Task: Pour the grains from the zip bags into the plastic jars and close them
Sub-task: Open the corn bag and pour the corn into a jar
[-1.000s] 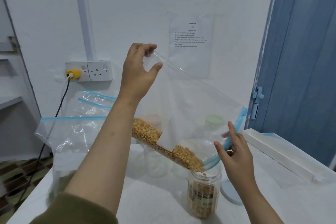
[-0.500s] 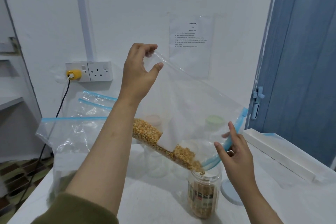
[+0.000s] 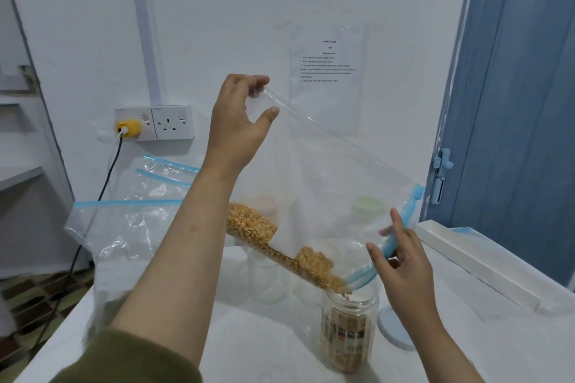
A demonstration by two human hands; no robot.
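My left hand (image 3: 238,127) pinches the raised bottom corner of a clear zip bag (image 3: 336,183), holding it tilted. Yellow grains (image 3: 280,242) lie along the bag's lower edge and spill from its blue zip mouth (image 3: 364,278) into an open plastic jar (image 3: 348,326) on the white table (image 3: 264,339). The jar is more than half full. My right hand (image 3: 401,270) grips the blue zip strip at the mouth, just above the jar. A pale blue lid (image 3: 393,331) lies on the table right of the jar.
Empty zip bags (image 3: 124,227) are heaped at the table's left. Behind the held bag stand clear jars, one with a pink lid (image 3: 264,202), one with a green lid (image 3: 367,205). A white box (image 3: 479,261) lies at right. A wall socket (image 3: 154,123) with a yellow plug is behind.
Grains have slid a little further down the bag toward the mouth and into the jar. Both hands hold almost the same places.
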